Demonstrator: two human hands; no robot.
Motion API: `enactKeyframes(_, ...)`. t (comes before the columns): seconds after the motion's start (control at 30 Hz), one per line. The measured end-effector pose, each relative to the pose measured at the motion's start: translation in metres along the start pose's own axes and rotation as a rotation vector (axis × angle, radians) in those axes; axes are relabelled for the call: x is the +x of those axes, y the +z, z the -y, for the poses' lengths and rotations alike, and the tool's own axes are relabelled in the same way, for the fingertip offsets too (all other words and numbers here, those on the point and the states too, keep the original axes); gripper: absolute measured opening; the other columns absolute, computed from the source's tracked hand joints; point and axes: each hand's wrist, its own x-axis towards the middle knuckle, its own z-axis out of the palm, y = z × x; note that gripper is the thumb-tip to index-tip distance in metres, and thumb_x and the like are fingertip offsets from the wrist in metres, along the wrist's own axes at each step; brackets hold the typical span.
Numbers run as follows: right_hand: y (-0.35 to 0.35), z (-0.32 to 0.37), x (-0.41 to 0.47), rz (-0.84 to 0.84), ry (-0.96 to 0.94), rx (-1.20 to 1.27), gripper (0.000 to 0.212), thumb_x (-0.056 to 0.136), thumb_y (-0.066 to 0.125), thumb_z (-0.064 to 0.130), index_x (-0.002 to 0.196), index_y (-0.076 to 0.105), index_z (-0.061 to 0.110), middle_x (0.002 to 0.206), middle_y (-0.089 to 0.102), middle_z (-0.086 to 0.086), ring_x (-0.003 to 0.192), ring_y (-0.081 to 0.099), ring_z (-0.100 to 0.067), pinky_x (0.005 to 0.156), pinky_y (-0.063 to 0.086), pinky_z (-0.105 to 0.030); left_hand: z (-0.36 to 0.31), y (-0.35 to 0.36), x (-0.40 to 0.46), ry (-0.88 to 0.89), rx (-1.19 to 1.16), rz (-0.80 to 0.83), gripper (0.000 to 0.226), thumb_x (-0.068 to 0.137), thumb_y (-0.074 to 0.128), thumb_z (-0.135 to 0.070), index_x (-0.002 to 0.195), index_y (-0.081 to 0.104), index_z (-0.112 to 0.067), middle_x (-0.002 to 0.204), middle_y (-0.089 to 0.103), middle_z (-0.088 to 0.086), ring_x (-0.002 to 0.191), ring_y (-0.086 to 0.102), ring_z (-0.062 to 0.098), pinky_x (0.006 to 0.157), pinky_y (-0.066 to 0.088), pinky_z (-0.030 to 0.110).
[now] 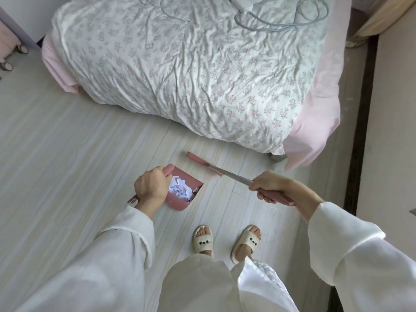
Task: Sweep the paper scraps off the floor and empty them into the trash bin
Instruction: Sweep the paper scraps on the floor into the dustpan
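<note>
Left hand: back of the hand up, fingers curled round the top of the dustpan's handle, sleeve reaching in from the lower left.
Right hand: fingers wrapped round the pink grip of the broom's handle, knuckles up, forearm coming in from the right.
Dustpan: pink, on the floor just ahead of the left hand, its open mouth facing right towards the broom.
Paper scraps: white, heaped inside the dustpan.
Broom: long axis slants from the right hand up and left; its pink head lies on the floor beside the dustpan's mouth.
Floor: pale planks.
Bed: floral sheet, close beyond the broom head, grey cable on top.
Slippers: cream, on both feet, below the hands.
</note>
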Motion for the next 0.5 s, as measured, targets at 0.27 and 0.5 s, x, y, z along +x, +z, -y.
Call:
enactKeyframes(0.27, -0.037, -0.066, -0.038, -0.079, 0.115, 0.187, 0.009, 0.089, 0.050, 0.008, 0.080, 0.049, 0.005, 0.055, 0.050, -0.008, 0.032, 0.041, -0.011, 0.035, 0.028, -0.016, -0.082, 0.002, -0.014, 0.314, 0.062, 0.089, 0.024, 0.083, 0.057, -0.039, 0.094, 0.066, -0.020, 0.089, 0.070, 0.008, 0.083, 0.064, 0.030, 0.061, 0.035, 0.026)
enactKeyframes(0.5, -0.075, -0.157, -0.071, -0.216, 0.222, 0.471, 0.006, 0.086, 0.051, 0.005, 0.080, 0.050, 0.006, 0.056, 0.050, -0.009, 0.049, 0.047, -0.015, 0.045, 0.033, -0.022, -0.189, 0.002, -0.039, 0.524, 0.102, 0.147, 0.023, 0.082, 0.054, -0.036, 0.093, 0.068, -0.022, 0.093, 0.069, 0.006, 0.086, 0.063, 0.029, 0.063, 0.036, 0.026)
